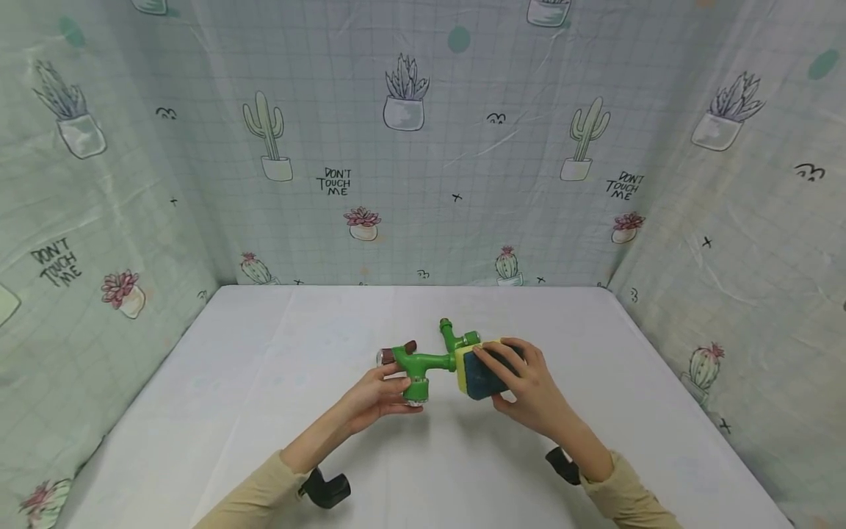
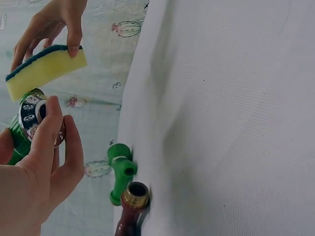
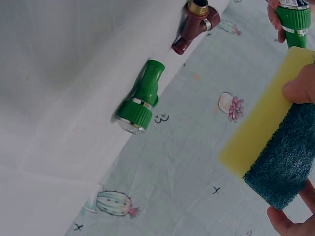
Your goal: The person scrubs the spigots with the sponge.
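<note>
A green plastic tap fitting [image 1: 429, 360] with several branches and a dark red spout [image 1: 409, 345] is held just above the white table [image 1: 264, 411]. My left hand [image 1: 396, 383] grips its lower knob from the left; in the left wrist view the fingers [image 2: 51, 128] curl round that green knob [image 2: 27, 118]. My right hand [image 1: 509, 371] grips a sponge [image 1: 477, 373], yellow with a dark blue-green scrub side, against the fitting's right end. In the right wrist view the thumb [image 3: 300, 89] presses on the sponge [image 3: 268, 135]. The brass-tipped spout [image 2: 134, 204] shows in the left wrist view.
Cloth walls printed with cacti [image 1: 423, 147] close the table in at the back, left and right. Black wrist camera mounts [image 1: 327, 488] sit under both forearms near the table's front edge.
</note>
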Demonstrator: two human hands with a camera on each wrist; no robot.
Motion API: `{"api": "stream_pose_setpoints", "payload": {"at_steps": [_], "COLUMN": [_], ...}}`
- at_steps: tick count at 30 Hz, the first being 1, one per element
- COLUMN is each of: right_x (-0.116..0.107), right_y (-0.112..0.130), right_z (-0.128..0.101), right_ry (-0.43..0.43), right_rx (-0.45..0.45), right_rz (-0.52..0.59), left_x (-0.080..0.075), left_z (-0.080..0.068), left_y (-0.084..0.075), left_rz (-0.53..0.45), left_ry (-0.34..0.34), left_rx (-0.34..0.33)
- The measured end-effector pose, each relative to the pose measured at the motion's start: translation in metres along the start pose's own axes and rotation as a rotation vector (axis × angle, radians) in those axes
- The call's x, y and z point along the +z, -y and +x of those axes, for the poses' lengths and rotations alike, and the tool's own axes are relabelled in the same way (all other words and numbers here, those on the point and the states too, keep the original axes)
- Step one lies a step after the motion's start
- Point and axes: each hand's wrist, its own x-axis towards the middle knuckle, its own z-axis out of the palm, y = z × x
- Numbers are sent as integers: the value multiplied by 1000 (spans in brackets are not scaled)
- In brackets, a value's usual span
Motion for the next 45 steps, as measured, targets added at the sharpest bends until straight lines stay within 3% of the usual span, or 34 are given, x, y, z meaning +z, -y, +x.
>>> {"api": "stream_pose_setpoints", "payload": {"at_steps": [13, 22, 27, 36, 45], "right_x": [-3, -5, -8, -9, -11], "right_y": [0, 12, 16, 9, 19], "right_z": [0, 5, 9, 14, 14], "right_ry": [27, 31, 9, -13, 31], "right_rx": [76, 60, 38, 44, 39], "right_rz": [200, 263, 263, 267, 288], "left_x": [-2, 6, 10, 10, 11], "left_z": [0, 2, 1, -1, -2], "left_y": [4, 6, 4, 3, 2], "left_rz": [-43, 151, 185, 135, 113], "left_ry": [19, -51, -92, -73, -135], "left_rx": [-22, 77, 72, 21, 9]}}
